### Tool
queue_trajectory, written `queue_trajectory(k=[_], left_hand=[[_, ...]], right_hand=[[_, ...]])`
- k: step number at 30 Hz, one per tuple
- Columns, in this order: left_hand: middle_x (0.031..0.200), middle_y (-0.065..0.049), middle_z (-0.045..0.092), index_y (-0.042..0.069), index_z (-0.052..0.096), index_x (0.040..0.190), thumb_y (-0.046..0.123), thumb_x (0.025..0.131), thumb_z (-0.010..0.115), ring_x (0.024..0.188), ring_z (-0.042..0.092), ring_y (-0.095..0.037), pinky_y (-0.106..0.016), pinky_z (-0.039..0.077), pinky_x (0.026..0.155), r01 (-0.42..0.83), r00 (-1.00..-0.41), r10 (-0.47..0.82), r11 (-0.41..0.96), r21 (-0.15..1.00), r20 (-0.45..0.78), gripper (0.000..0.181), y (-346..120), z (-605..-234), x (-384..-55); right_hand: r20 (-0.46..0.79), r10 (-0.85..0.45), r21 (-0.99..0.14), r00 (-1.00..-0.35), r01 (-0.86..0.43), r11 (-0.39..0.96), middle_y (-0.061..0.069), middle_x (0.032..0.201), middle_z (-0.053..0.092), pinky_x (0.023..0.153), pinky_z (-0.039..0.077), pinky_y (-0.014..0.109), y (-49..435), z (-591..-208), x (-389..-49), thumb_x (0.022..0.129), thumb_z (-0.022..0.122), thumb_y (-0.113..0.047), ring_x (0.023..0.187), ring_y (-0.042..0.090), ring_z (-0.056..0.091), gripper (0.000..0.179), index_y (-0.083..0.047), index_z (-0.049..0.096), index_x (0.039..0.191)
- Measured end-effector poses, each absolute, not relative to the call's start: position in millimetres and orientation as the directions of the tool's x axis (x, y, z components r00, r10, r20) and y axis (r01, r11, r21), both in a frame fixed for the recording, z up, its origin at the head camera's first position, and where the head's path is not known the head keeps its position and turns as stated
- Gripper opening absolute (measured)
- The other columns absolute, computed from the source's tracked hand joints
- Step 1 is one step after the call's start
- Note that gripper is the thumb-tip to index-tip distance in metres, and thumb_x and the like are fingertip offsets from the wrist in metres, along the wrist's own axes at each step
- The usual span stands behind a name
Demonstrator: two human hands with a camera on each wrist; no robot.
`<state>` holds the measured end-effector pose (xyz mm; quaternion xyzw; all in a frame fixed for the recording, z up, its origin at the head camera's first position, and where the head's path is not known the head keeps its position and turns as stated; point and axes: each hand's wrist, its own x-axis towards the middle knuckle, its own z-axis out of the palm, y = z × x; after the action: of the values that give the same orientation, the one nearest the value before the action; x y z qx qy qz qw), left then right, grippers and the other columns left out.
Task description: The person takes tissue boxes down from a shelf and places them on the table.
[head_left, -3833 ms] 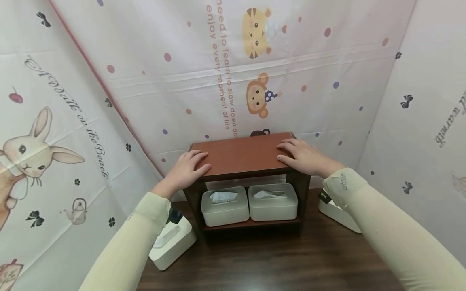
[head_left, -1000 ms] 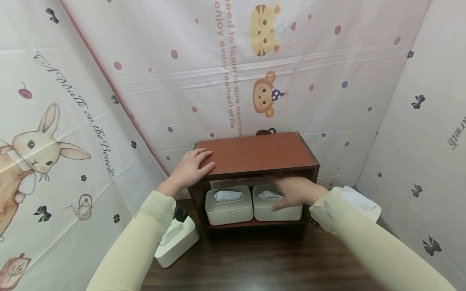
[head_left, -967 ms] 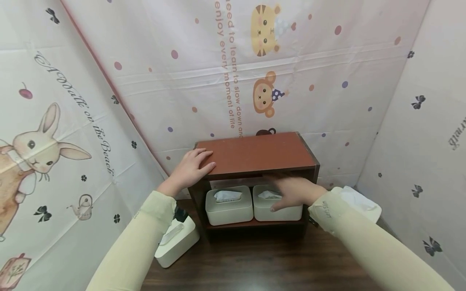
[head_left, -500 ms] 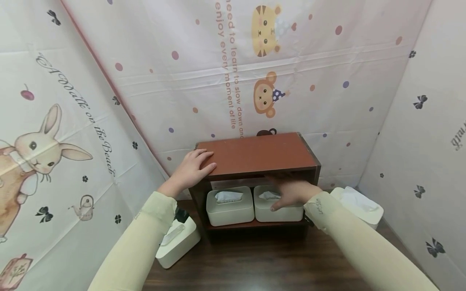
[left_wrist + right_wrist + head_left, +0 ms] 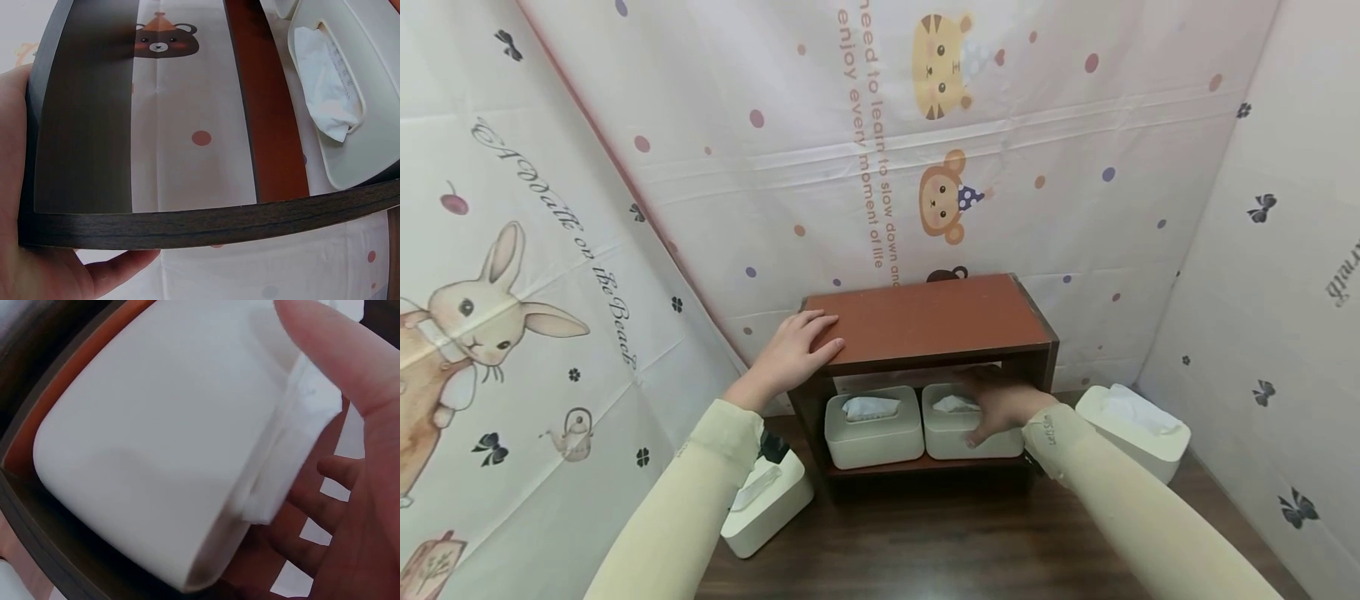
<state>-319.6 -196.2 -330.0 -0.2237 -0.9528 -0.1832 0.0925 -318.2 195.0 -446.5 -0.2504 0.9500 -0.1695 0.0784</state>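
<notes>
We seem to be at the reach for the right tissue box [image 5: 946, 443], which sits inside the shelf unit [image 5: 917, 315], just beside the left tissue box [image 5: 874, 443]. Our right hand [image 5: 1006, 403] is spread wide about it, thumb before the front and fingers beyond the tissue [image 5: 299, 434]; whether it touches, we cannot tell. A firm hold would call for our thumb and 4 fingers to draw together. Our left hand [image 5: 790, 352] rests over the unit's top left corner, fingers relaxed, grasping nothing
</notes>
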Motion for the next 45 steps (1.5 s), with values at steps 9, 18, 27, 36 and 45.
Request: queue_trajectory(k=[9,18,27,36,45], left_hand=[[0.172,-0.014,0.041,0.015,0.053,0.165,0.056,0.111,0.058,0.159,0.033,-0.041,-0.062,0.029,0.128,0.464,-0.881,0.393,0.828,0.315,0.264,0.068,-196.2,-330.6,-319.7],[0.172,-0.014,0.042,0.016,0.052,0.165,0.057,0.111,0.057,0.159,0.033,-0.041,-0.062,0.028,0.128,0.460,-0.883,0.391,0.831,0.311,0.261,0.068,-195.2,-330.2,-320.7],[0.172,-0.014,0.041,0.016,0.052,0.165,0.057,0.111,0.057,0.159,0.032,-0.040,-0.062,0.028,0.128,0.457,-0.885,0.387,0.830,0.320,0.259,0.068,-195.9,-330.2,-321.1],[0.172,-0.014,0.041,0.016,0.052,0.165,0.057,0.111,0.057,0.159,0.032,-0.041,-0.063,0.028,0.128,0.454,-0.887,0.384,0.831,0.323,0.257,0.069,-196.3,-329.6,-321.2],[0.172,-0.014,0.041,0.016,0.052,0.165,0.057,0.110,0.057,0.160,0.032,-0.040,-0.063,0.028,0.128,0.450,-0.888,0.383,0.835,0.315,0.255,0.068,-196.9,-329.8,-321.3]], right_hand=[[-0.037,-0.507,-0.278,-0.861,-0.478,0.833,0.021,0.171,0.041,0.116,0.047,0.059,193.4,-454.1,-319.0,0.074,0.103,-0.041,0.154,0.043,0.043,0.117,-0.007,0.042,0.169],[-0.049,-0.512,-0.228,-0.857,-0.490,0.842,0.024,0.169,0.043,0.119,0.043,0.060,196.1,-458.5,-324.0,0.074,0.101,-0.043,0.154,0.047,0.043,0.114,-0.002,0.046,0.165],[-0.038,-0.513,-0.187,-0.858,-0.498,0.847,0.022,0.164,0.050,0.112,0.049,0.058,192.9,-453.9,-318.2,0.071,0.102,-0.045,0.145,0.045,0.052,0.110,-0.005,0.052,0.161],[-0.048,-0.496,-0.171,-0.867,-0.482,0.859,0.018,0.157,0.058,0.099,0.058,0.050,191.2,-455.8,-307.8,0.069,0.103,-0.048,0.132,0.035,0.063,0.111,-0.008,0.054,0.160],[-0.069,-0.508,-0.112,-0.858,-0.500,0.859,0.000,0.112,0.072,0.076,0.059,0.042,189.9,-457.1,-295.4,0.068,0.101,-0.055,0.080,0.011,0.063,0.110,-0.005,0.057,0.156]])
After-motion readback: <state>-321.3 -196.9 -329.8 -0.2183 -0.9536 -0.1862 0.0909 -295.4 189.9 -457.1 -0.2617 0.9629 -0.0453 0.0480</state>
